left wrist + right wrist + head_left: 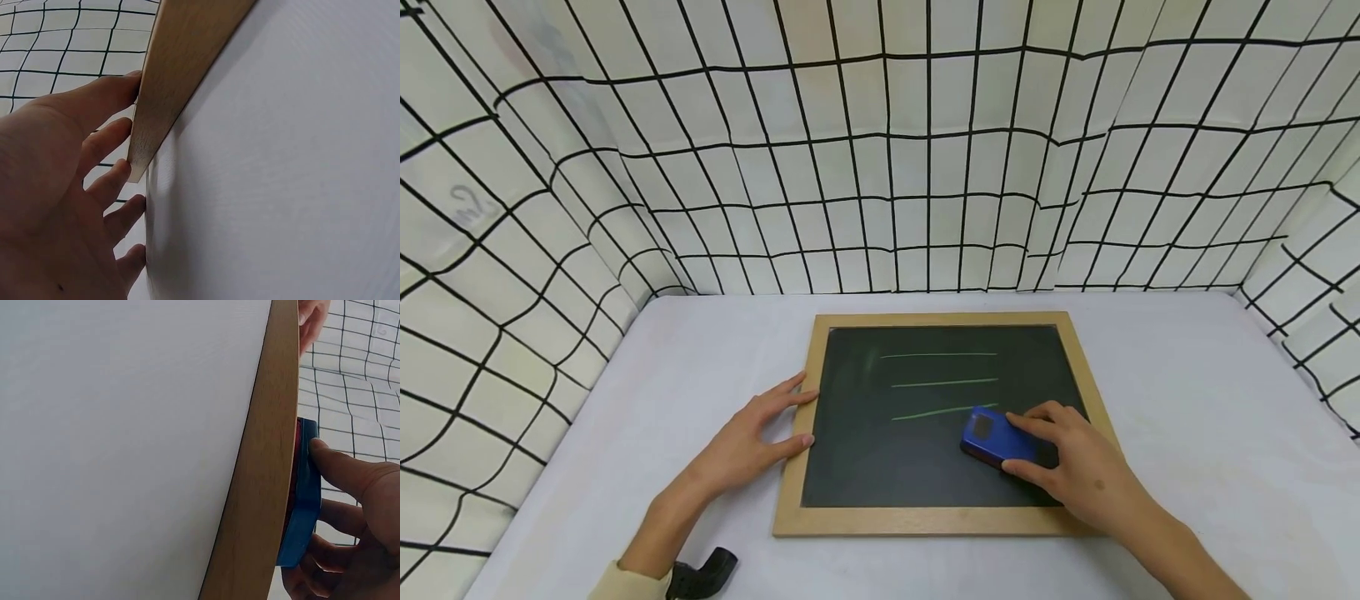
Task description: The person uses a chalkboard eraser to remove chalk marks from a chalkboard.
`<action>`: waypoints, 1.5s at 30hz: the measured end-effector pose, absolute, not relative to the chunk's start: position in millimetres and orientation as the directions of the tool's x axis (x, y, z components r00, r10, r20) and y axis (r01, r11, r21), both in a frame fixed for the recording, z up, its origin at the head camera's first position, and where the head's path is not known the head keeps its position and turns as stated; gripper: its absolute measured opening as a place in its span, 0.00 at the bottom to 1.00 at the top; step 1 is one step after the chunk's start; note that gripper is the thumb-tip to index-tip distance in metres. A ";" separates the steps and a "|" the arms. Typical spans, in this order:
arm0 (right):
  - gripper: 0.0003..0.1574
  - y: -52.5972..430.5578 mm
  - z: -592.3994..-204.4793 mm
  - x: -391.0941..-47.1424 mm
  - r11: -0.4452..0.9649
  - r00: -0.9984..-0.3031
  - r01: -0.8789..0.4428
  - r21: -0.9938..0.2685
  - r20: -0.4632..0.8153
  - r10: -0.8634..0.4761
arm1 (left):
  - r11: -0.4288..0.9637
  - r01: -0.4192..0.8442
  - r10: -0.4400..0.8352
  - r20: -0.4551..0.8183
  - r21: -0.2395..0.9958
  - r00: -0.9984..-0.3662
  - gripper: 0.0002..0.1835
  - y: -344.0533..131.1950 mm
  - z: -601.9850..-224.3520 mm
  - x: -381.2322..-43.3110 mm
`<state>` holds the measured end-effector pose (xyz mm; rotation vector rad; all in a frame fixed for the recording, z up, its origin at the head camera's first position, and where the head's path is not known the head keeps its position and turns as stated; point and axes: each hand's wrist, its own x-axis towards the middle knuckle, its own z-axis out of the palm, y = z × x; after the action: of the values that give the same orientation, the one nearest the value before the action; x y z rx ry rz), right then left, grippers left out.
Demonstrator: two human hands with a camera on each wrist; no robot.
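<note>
Head view: right hand (1082,471) hides right end of blue eraser (1000,437) and lower right corner of wooden frame (925,522); right forearm (1183,554) and left sleeve (628,582) cut off at bottom edge. Grey mark (472,204) on left wall (445,296) too blurred for me to read. Left wrist view: I cannot see chalk face (880,467); top edge cuts frame. Right wrist view: eraser's underside mostly hidden, top edge cuts left hand (314,320).

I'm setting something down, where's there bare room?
Free: white tabletop between dark wood-framed chalkboard and gridded white walls, right and upper left. Crowded: board's left edge (left hand), lower right (right hand, blue rectangular eraser).
</note>
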<state>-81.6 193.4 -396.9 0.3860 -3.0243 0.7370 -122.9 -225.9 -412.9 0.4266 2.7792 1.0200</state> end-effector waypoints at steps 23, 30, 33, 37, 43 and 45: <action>0.44 233.8 -394.0 -84.4 0.892 -0.991 -0.108 -0.440 -0.028 -0.134 | 0.733 0.194 0.302 -0.057 0.652 -0.951 0.34 -227.0 -412.5 -122.3; 0.44 234.5 -395.8 -81.9 0.890 -0.989 -0.141 -0.434 0.017 -0.149 | 0.712 0.203 0.314 -0.046 0.673 -0.948 0.34 -227.5 -412.5 -122.6; 0.45 233.8 -397.9 -79.9 0.877 -0.987 -0.149 -0.456 0.020 -0.158 | 0.717 0.205 0.314 -0.046 0.666 -0.948 0.34 -228.8 -412.4 -121.3; 0.44 233.4 -397.5 -79.8 0.869 -0.984 -0.165 -0.467 0.016 -0.179 | 0.721 0.204 0.311 -0.046 0.663 -0.949 0.34 -229.8 -411.5 -119.6; 0.43 234.6 -394.9 -85.7 0.866 -0.985 -0.156 -0.474 0.007 -0.173 | 0.711 0.195 0.309 -0.051 0.676 -0.950 0.34 -227.9 -412.6 -120.8; 0.43 234.1 -394.4 -87.6 0.865 -0.986 -0.150 -0.479 0.009 -0.167 | 0.709 0.196 0.311 -0.050 0.678 -0.949 0.34 -226.7 -412.9 -121.6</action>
<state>-87.6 234.1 -394.4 0.2606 -3.0655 0.7828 -121.6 -226.7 -412.9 0.4119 2.7533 1.0645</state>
